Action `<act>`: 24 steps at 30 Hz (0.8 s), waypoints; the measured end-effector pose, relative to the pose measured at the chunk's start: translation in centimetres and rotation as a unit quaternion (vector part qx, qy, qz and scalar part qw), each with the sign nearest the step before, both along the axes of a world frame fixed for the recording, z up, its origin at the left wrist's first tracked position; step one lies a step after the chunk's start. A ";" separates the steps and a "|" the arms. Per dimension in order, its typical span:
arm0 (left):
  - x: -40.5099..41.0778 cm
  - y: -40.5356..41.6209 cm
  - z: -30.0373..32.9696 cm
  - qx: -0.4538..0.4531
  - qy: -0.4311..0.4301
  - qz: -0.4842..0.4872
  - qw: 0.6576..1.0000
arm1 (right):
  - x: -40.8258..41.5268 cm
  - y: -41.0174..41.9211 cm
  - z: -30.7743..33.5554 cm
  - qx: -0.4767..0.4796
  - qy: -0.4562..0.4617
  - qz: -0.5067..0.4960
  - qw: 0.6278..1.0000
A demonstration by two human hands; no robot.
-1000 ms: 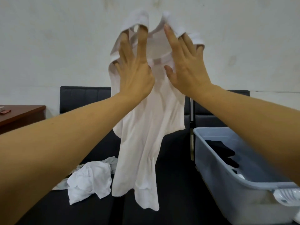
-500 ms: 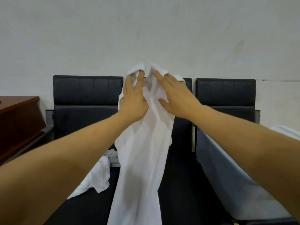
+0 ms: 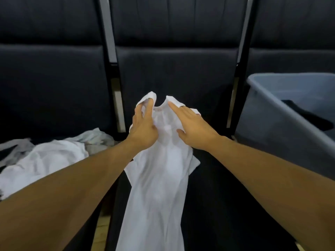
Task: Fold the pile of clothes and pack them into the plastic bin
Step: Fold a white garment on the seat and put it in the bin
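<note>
A white T-shirt (image 3: 159, 187) stretches lengthwise down the middle black seat, collar at the far end. My left hand (image 3: 143, 127) grips its left shoulder, fingertips tucked under the fabric. My right hand (image 3: 192, 127) holds the right shoulder the same way, thumb underneath. A pile of white clothes (image 3: 43, 158) lies on the left seat. The grey plastic bin (image 3: 268, 113) stands on the right seat with a dark garment (image 3: 306, 115) inside.
A row of black padded seats (image 3: 174, 69) with metal dividers (image 3: 117, 98) fills the view. A strip of wooden floor (image 3: 101, 234) shows between the left and middle seats.
Both hands have come down from head height, bringing the shirt from hanging in the air onto the middle seat. The view has tilted downward with them.
</note>
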State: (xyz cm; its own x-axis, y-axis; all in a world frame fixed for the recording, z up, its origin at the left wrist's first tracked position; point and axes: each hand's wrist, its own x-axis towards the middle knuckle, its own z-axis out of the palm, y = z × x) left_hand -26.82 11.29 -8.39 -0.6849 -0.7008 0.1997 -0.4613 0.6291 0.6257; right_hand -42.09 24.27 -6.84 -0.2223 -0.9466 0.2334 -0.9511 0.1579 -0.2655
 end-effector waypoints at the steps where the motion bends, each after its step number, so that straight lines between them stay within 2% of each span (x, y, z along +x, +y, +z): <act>1: -1.0 -1.0 -1.8 0.002 -0.011 -0.005 1.000 | -1.1 -0.9 -1.8 0.011 -0.012 -0.005 1.000; 6: -5.0 -4.9 -7.6 0.010 -0.063 0.014 0.998 | -5.1 -4.8 -8.2 0.019 -0.054 -0.006 0.998; 9: -6.2 -6.0 -9.4 -0.028 -0.082 0.050 0.995 | -6.4 -6.0 -10.0 0.022 -0.074 -0.022 0.997; 14: -5.8 -6.3 -10.5 -0.045 -0.087 0.133 0.986 | -6.9 -5.2 -10.6 -0.019 -0.062 -0.121 0.991; 18: -3.2 -3.1 -9.9 -0.017 -0.093 0.162 0.982 | -4.1 -1.8 -10.2 -0.061 -0.118 -0.214 0.968; 21: 0.6 0.6 -9.9 0.010 -0.111 0.190 0.975 | -0.3 2.1 -10.0 -0.020 -0.097 -0.263 0.960; 24: 5.1 3.6 -9.9 0.059 -0.120 0.225 0.965 | 3.8 6.0 -10.1 0.096 -0.123 -0.326 0.932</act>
State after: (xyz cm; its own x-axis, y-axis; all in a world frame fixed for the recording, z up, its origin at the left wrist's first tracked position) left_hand -21.74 14.92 -18.26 -0.3218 -0.9464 -0.0268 -0.8123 0.2614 0.5213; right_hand -38.34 30.29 -16.91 -0.7902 -0.6098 -0.0609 -0.5493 0.7489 -0.3707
